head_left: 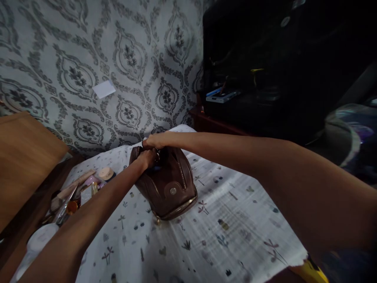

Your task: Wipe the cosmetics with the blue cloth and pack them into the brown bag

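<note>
My left hand (149,158) and right hand (156,140) meet at the mouth of a brown bag (169,179); I can't tell what my fingers pinch. Smooth, slouching, with a round metal disc (173,191) and gold zip (179,208), it sits on printed cloth (235,228).
</note>
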`<state>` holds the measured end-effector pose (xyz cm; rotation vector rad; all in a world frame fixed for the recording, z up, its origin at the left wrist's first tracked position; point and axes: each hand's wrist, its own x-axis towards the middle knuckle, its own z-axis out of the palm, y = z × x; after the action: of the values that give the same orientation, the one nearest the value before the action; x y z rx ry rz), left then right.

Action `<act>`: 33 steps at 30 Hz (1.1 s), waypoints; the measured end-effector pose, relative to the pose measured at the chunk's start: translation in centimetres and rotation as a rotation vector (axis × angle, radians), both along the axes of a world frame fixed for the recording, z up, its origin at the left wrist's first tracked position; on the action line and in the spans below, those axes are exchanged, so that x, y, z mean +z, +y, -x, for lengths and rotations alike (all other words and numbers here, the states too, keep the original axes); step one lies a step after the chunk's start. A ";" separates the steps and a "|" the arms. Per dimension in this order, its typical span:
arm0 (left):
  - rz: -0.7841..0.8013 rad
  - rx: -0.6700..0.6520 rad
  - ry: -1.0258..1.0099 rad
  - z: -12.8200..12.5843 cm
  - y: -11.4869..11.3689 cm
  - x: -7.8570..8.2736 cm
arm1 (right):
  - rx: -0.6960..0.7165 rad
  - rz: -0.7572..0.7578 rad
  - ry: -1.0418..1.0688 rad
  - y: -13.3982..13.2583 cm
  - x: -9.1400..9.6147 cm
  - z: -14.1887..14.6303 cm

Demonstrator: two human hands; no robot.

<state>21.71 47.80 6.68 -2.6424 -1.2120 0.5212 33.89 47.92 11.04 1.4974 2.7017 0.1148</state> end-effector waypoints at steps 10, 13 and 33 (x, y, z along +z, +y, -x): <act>0.048 0.014 -0.014 0.3 0.4 0.2 | 0.061 -0.118 -0.070 -2.1 0.1 -0.3; 0.043 0.017 -0.015 0.2 0.1 0.3 | 0.069 -0.126 -0.076 -1.8 0.1 -0.3; 0.086 -0.003 0.035 -0.4 0.4 0.7 | 0.104 -0.078 -0.063 -2.6 0.5 -0.6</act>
<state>22.08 48.18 7.40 -2.6934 -1.2006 0.6303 34.52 45.36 11.53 1.3464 2.7540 0.2702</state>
